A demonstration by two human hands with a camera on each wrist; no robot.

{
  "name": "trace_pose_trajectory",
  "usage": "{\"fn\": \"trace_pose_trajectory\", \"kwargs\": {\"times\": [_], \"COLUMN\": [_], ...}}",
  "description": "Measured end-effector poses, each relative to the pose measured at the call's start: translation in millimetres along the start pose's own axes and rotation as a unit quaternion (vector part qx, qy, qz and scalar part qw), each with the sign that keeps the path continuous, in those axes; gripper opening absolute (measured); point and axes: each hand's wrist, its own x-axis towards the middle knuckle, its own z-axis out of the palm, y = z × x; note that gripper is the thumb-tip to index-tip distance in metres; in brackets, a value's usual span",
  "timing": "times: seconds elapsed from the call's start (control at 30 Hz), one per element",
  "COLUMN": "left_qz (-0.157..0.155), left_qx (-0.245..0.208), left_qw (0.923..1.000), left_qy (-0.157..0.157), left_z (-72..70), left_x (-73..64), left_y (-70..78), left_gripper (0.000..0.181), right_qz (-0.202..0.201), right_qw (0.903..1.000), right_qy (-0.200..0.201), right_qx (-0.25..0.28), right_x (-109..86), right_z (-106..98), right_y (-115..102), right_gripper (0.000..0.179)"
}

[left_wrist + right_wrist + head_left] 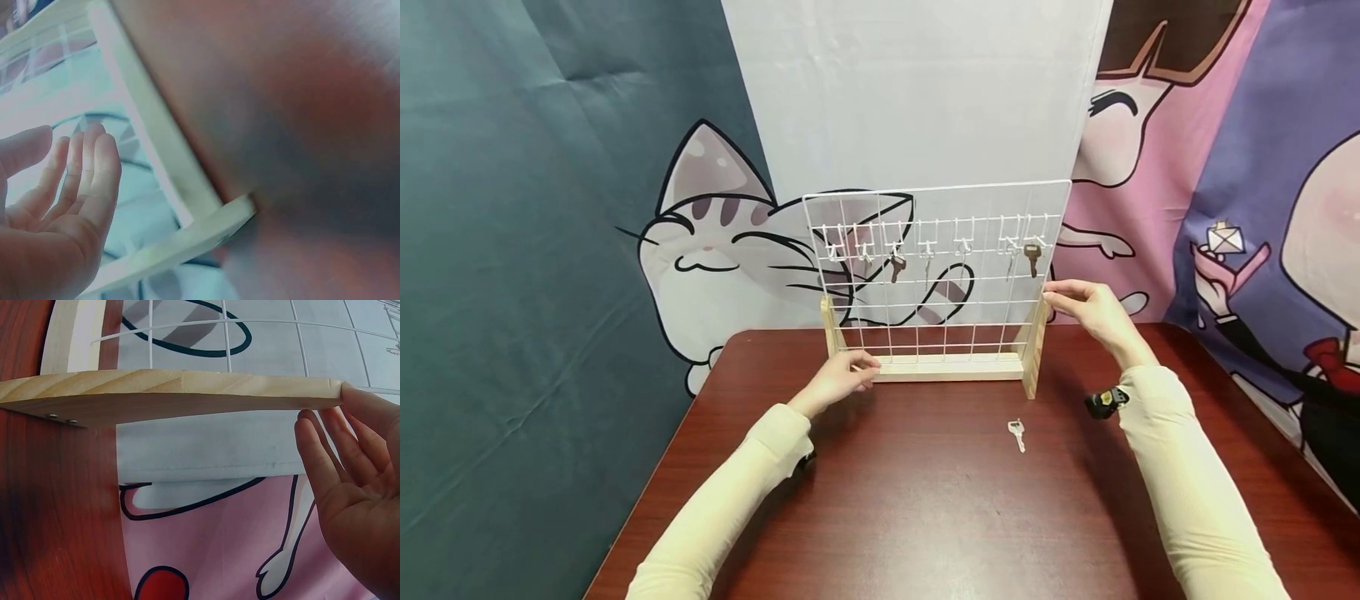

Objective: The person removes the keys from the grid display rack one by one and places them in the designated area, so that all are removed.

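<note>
From here I see the wire rack (pixel 951 369) standing at the far side of the table (pixel 917 508), dark keys hanging from its hooks on the right (pixel 1032 257) and left of middle (pixel 898 267). The right hand (pixel 1097 315) pinches the top of the right wooden post (pixel 1035 354). The left hand (pixel 838 380), empty, thumb apart from loose fingers, is at the rack's left end; whether it touches, I can't tell. A loose key (pixel 1017 430) lies nearer, right of centre.

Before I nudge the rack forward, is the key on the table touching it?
Apart: the head view shows bare table between the key and the rack.
</note>
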Motion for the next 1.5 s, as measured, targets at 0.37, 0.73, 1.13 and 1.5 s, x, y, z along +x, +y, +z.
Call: {"fn": "trace_pose_trajectory", "kwargs": {"times": [0.37, 0.73, 1.13, 1.5], "left_qz": [0.038, 0.050, 0.105, 0.118], "left_qx": [-0.008, -0.082, -0.105, -0.105], "left_qw": [0.9974, 0.9900, 0.9786, 0.9693], "left_qy": [0.060, 0.104, 0.143, 0.188], "left_z": [-54.2, -82.6, -70.8, -57.7], "left_x": [-1.5, -2.9, 11.5, 25.3], "left_y": [44.0, 71.7, 88.5, 104.5], "left_gripper": [0.029, 0.034, 0.038, 0.043], "right_qz": [-0.002, -0.005, -0.007, 0.000], "right_qw": [0.9999, 0.9998, 0.9995, 1.0000], "right_qy": [0.003, -0.002, 0.007, 0.007], "right_qx": [0.014, 0.018, 0.030, 0.003], "right_x": [-0.9, -0.6, 0.3, -1.1], "right_z": [0.0, 0.3, 2.0, 0.4], "right_y": [0.9, 1.1, 2.0, 2.3], "right_gripper": [0.048, 0.049, 0.047, 0.047]}}
